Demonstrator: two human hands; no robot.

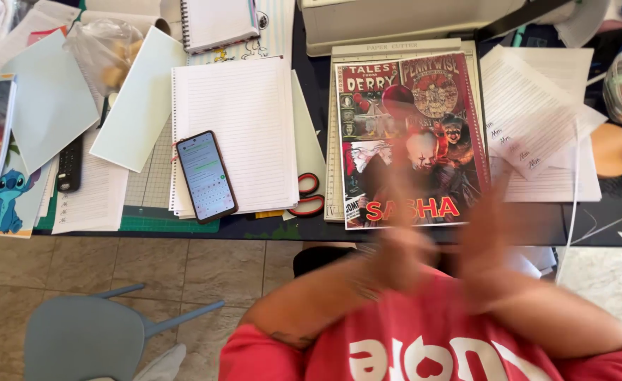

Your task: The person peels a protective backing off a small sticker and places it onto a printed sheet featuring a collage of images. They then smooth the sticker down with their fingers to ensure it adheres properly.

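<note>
Since only the head view exists, everything below comes from it. Left hand (395,247) and right hand (484,236) are both heavy motion blur, raised close together above the near edge of the glossy red-and-black comic-style printed sheet (395,106). Grip state: cannot tell for either hand. The fingers look roughly spread, and nothing is visibly held.

My read on the step: hands sit between contacts, over the sheet and not on it. Any clean hold from here would need the hands steady and down at the sheet's near edge.

The sheet lies flat on the pale grey paper-cutter board (395,49), on the dark counter (607,226). Its long axis runs away from the person, top of the artwork at the far end, with a slight clockwise skew against the board.

- Left of it: red-handled scissors (309,194), white lined notepad (244,120) with a dark smartphone (206,176) on top.
- Right of it: loose handwritten white sheets (536,120).
</note>
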